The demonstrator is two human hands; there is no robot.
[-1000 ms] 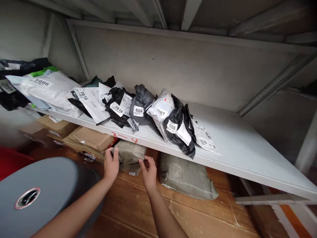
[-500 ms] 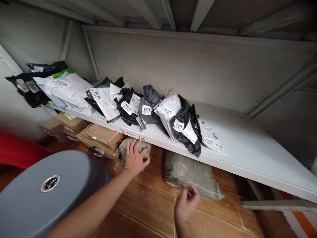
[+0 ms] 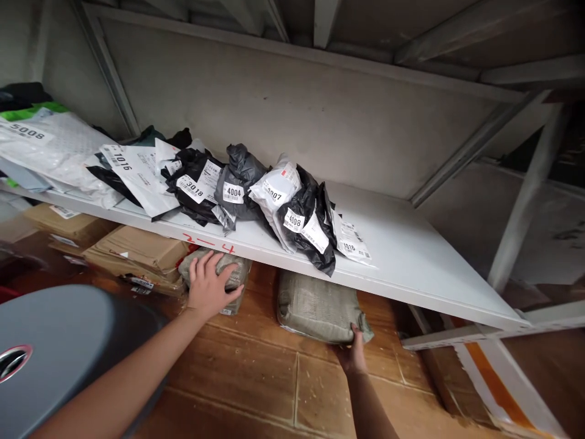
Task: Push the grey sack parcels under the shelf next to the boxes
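Under the white shelf, a large grey-green woven sack parcel point(image 3: 315, 308) lies on the wooden floor. My right hand point(image 3: 354, 353) grips its front right corner, thumb on top and the other fingers out of sight beneath. A smaller wrapped parcel point(image 3: 240, 268) of similar colour sits to the left, partly under the shelf edge. In front of it my left hand point(image 3: 210, 286) is open with fingers spread; whether it touches the parcel I cannot tell.
Several plastic mailer bags point(image 3: 233, 189) with number labels lie along the shelf point(image 3: 388, 231). Cardboard boxes point(image 3: 137, 250) are stacked below it at left. A grey round-topped stool point(image 3: 68, 341) stands front left. A metal frame and a box with an orange stripe point(image 3: 498, 384) are at right.
The view has shifted to the right. My right hand has moved forward to the large sack parcel's right corner and taken hold of it. My left hand stays near the smaller parcel, fingers spread.
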